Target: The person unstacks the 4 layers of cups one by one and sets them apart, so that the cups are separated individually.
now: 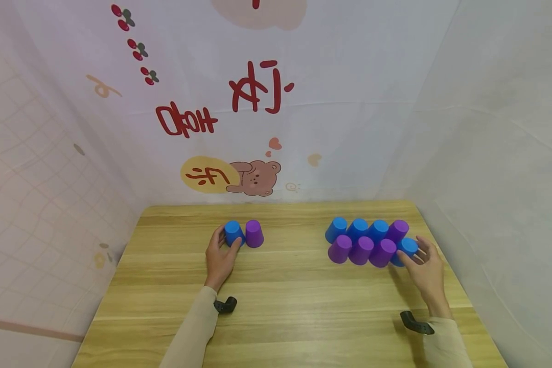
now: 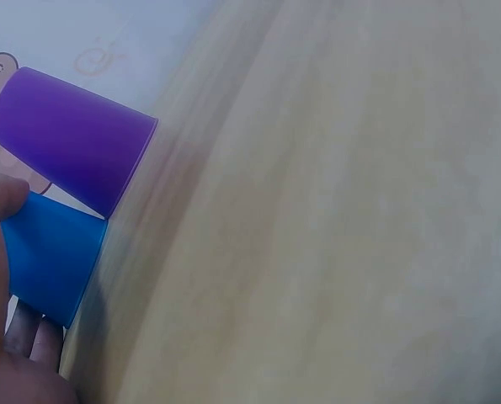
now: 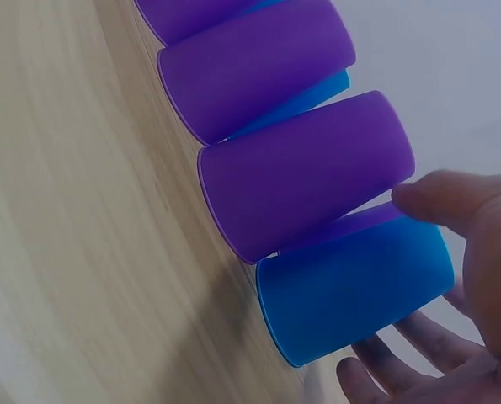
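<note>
Left hand: the left hand [image 1: 220, 258] sits left of centre in the head view, fingers and thumb curled round a blue cup [image 1: 233, 233] standing upside down on the table [image 1: 280, 306]; in the left wrist view the thumb [image 2: 2, 195] lies on the cup's side.
Its neighbour: a purple cup [image 1: 254, 233], also upside down, stands just right of that blue cup, touching or nearly touching it.
Right hand: the right hand [image 1: 425, 271], at the right of the head view, has its fingers spread loosely about the end blue cup [image 1: 407, 249]; in the right wrist view the thumb tip [image 3: 439, 200] rests at the cup's upper edge and the fingers [image 3: 402, 370] lie below it, whether they touch it I cannot tell.
Cluster: that cup closes a two-row group of inverted cups [image 1: 365, 240], blue and purple, packed side by side to its left.
Backdrop: a printed cloth with a bear [image 1: 253, 178] hangs behind the table, upper centre.
</note>
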Tool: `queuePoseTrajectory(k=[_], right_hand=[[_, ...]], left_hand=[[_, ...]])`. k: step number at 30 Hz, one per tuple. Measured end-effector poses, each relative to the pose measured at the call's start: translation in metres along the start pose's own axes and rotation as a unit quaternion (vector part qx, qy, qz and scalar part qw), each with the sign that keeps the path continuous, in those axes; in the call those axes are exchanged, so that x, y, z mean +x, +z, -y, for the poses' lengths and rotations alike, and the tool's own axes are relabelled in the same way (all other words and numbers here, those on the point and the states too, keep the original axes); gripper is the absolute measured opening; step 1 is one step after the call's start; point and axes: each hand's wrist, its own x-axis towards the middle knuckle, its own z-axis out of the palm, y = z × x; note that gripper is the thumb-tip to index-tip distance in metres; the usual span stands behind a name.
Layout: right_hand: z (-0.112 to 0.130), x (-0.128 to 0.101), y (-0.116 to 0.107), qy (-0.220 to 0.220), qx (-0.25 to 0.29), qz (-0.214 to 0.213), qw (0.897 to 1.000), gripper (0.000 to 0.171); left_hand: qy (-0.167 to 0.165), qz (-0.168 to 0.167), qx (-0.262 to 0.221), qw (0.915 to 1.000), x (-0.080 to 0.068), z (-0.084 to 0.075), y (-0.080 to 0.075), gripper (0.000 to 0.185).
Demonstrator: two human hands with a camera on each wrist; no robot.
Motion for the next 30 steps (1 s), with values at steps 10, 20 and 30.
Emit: queuePoseTrajectory(k=[10, 20, 30], right_hand=[[-0.005, 0.001, -0.004, 0.002, 0.013, 0.032, 0.999, 0.098], [-0.003, -0.004, -0.013, -0.005, 0.005, 0.026, 1.0, 0.099], [0.022, -0.011, -0.019, -0.059, -0.001, 0.015, 0.998, 0.096]], left_hand=[[-0.002, 0.002, -0.001, 1.0, 0.0, -0.001, 0.0, 0.067], [0.009, -0.004, -0.003, 0.9999, 0.001, -0.001, 0.001, 0.067], [0.009, -0.006, -0.001, 0.9999, 0.001, 0.002, 0.001, 0.065]])
